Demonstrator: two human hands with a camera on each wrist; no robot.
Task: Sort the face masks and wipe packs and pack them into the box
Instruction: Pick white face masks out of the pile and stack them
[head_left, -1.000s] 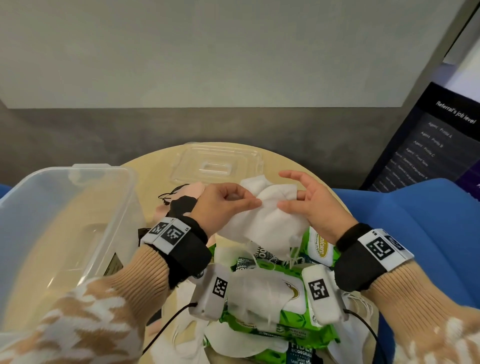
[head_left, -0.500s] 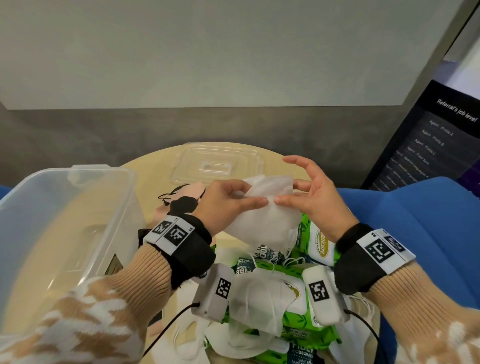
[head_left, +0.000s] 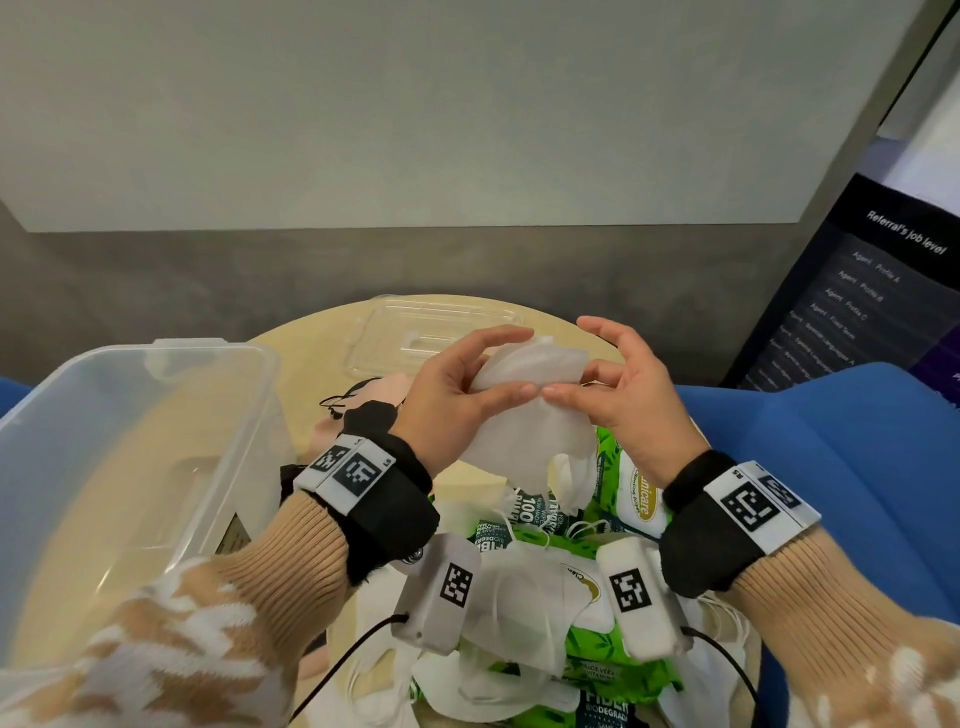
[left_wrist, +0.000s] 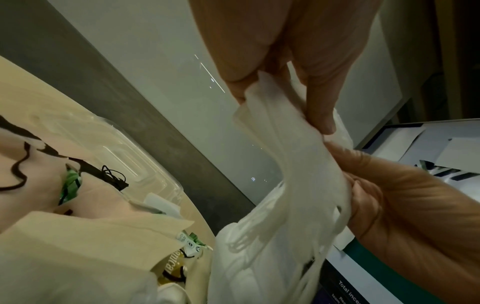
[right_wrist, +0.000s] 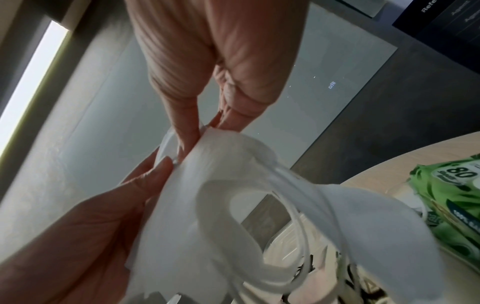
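Note:
Both hands hold one white face mask (head_left: 524, 431) in the air above the table's middle. My left hand (head_left: 511, 364) pinches its upper edge between thumb and fingers. From the other side, my right hand (head_left: 571, 382) pinches the same edge, the thumbs nearly touching. The mask (left_wrist: 298, 164) hangs folded below my left hand (left_wrist: 283, 107), its ear loops dangling. In the right wrist view my right hand (right_wrist: 207, 133) grips the mask (right_wrist: 187, 205). The clear plastic box (head_left: 244, 415) stands at the left. Green wipe packs (head_left: 618, 499) and more white masks (head_left: 519, 608) lie piled below my wrists.
The box's clear lid (head_left: 431, 332) lies flat at the far side of the round table (head_left: 311, 332). Pink masks (head_left: 374, 395) with black loops lie beside the box. A blue seat (head_left: 831, 467) is at the right, a dark sign (head_left: 857, 291) behind it.
The mask, spread flat a second ago, is now folded together and lifted a little. Both hands have risen and their thumbs have come closer.

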